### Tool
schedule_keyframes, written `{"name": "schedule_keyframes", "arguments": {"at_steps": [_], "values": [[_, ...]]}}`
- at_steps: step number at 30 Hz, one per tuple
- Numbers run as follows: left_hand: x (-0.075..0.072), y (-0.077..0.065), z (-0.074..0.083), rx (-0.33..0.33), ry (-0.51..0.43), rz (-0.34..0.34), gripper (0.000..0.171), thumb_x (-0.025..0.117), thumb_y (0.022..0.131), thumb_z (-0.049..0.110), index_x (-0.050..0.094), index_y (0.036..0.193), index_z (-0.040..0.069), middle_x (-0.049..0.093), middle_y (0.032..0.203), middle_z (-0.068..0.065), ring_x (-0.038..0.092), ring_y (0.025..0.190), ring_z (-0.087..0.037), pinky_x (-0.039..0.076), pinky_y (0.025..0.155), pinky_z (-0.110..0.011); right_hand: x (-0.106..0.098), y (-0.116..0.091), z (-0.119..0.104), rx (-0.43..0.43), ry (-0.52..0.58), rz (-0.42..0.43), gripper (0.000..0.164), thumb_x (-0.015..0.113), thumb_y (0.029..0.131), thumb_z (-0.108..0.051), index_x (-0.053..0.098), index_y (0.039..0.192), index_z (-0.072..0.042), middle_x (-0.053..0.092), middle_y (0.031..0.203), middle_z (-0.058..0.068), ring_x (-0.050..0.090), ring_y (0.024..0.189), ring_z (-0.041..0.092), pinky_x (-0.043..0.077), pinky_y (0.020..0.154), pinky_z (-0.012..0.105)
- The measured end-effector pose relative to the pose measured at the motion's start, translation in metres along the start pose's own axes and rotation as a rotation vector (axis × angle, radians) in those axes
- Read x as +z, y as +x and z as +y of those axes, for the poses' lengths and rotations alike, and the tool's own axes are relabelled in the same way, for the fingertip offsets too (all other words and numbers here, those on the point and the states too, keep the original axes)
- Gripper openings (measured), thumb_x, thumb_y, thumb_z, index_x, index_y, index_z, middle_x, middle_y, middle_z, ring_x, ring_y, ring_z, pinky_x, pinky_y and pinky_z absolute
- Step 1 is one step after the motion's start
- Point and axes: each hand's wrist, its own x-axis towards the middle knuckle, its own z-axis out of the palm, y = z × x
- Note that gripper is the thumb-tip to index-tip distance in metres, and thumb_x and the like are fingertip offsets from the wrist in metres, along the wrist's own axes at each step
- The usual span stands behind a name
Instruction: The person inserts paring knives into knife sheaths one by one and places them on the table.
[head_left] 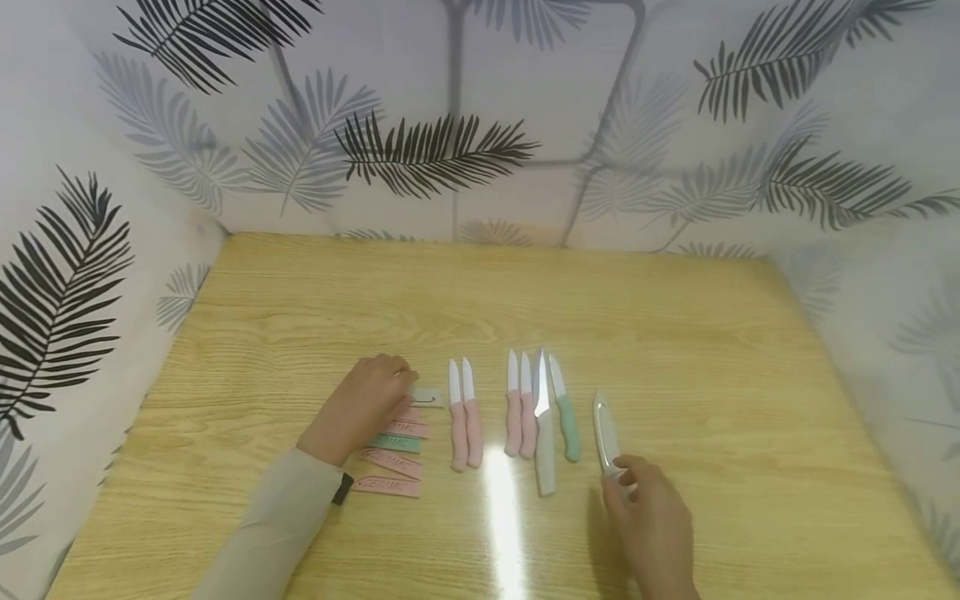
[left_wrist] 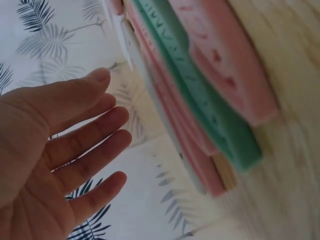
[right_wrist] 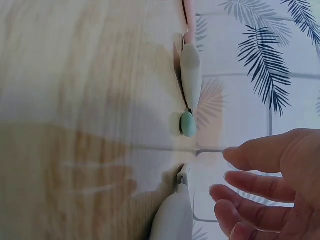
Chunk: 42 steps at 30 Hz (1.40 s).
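My left hand (head_left: 367,404) is over the far end of a column of blade sheaths, beside a white sheath (head_left: 427,397). In the left wrist view its fingers are spread and hold nothing. Nearer me lie a green sheath (head_left: 401,442) and several pink sheaths (head_left: 386,486), marked with raised letters. My right hand (head_left: 648,517) hovers over the handle of a white knife (head_left: 606,429) with a broad pale blade. In the right wrist view a gap shows between its loosely bent fingers and the white handle (right_wrist: 172,217).
Between my hands lie two pink-handled knives (head_left: 467,417), another pink pair (head_left: 521,417), a longer white-handled knife (head_left: 545,442) and a green-handled knife (head_left: 567,425), blades pointing away. Leaf-patterned cloth (head_left: 420,158) borders the wooden table (head_left: 675,333) at the back and sides.
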Motion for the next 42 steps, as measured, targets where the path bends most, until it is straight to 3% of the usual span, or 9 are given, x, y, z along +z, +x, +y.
{"name": "schedule_keyframes", "arguments": {"at_steps": [7, 16, 22, 30, 36, 42], "values": [[0.01, 0.007, 0.003, 0.034, 0.064, -0.015, 0.013, 0.073, 0.077, 0.006, 0.068, 0.089, 0.003, 0.063, 0.09, -0.007, 0.056, 0.078, -0.019, 0.05, 0.071, -0.028, 0.001, -0.002, -0.004, -0.003, 0.025, -0.015, 0.018, 0.071, 0.079, -0.013, 0.066, 0.095, -0.005, 0.064, 0.079, 0.003, 0.058, 0.067, 0.015, 0.05, 0.052, 0.027], [0.016, 0.007, 0.004, 0.019, 0.084, -0.049, 0.015, 0.075, 0.074, 0.006, 0.065, 0.085, 0.003, 0.058, 0.081, -0.005, 0.049, 0.067, -0.015, 0.048, 0.062, -0.027, 0.005, -0.005, -0.006, -0.021, 0.043, -0.011, 0.018, 0.071, 0.079, -0.012, 0.066, 0.095, -0.004, 0.063, 0.078, 0.003, 0.058, 0.067, 0.015, 0.051, 0.053, 0.027], [0.015, 0.007, 0.003, 0.012, 0.071, -0.065, 0.012, 0.073, 0.074, 0.003, 0.063, 0.082, 0.003, 0.054, 0.078, -0.005, 0.045, 0.064, -0.014, 0.046, 0.059, -0.026, 0.005, -0.007, -0.011, 0.0, 0.067, -0.035, 0.018, 0.07, 0.08, -0.013, 0.065, 0.096, -0.005, 0.064, 0.082, 0.004, 0.061, 0.073, 0.019, 0.054, 0.062, 0.033], [0.017, 0.009, 0.004, -0.012, 0.043, -0.1, 0.03, 0.077, 0.073, 0.021, 0.064, 0.091, 0.001, 0.056, 0.084, -0.006, 0.052, 0.071, -0.016, 0.049, 0.065, -0.027, 0.009, -0.01, -0.011, -0.044, 0.106, -0.001, 0.016, 0.072, 0.077, -0.009, 0.066, 0.092, -0.006, 0.062, 0.079, 0.003, 0.062, 0.073, 0.018, 0.055, 0.063, 0.033], [0.019, 0.011, 0.006, -0.015, 0.041, -0.118, 0.029, 0.077, 0.074, 0.017, 0.064, 0.094, -0.001, 0.057, 0.087, -0.007, 0.054, 0.074, -0.017, 0.05, 0.07, -0.027, 0.012, -0.012, -0.01, -0.106, 0.117, 0.034, 0.016, 0.074, 0.075, -0.007, 0.066, 0.089, -0.005, 0.062, 0.077, 0.001, 0.061, 0.07, 0.016, 0.054, 0.06, 0.031], [0.02, 0.012, 0.008, 0.06, 0.177, -0.126, 0.021, 0.072, 0.078, 0.008, 0.063, 0.093, -0.003, 0.057, 0.085, -0.009, 0.054, 0.071, -0.016, 0.051, 0.066, -0.022, 0.014, -0.013, -0.009, -0.135, 0.119, 0.04, 0.017, 0.074, 0.074, -0.006, 0.065, 0.089, -0.005, 0.062, 0.076, 0.001, 0.061, 0.069, 0.016, 0.054, 0.059, 0.03]]}}
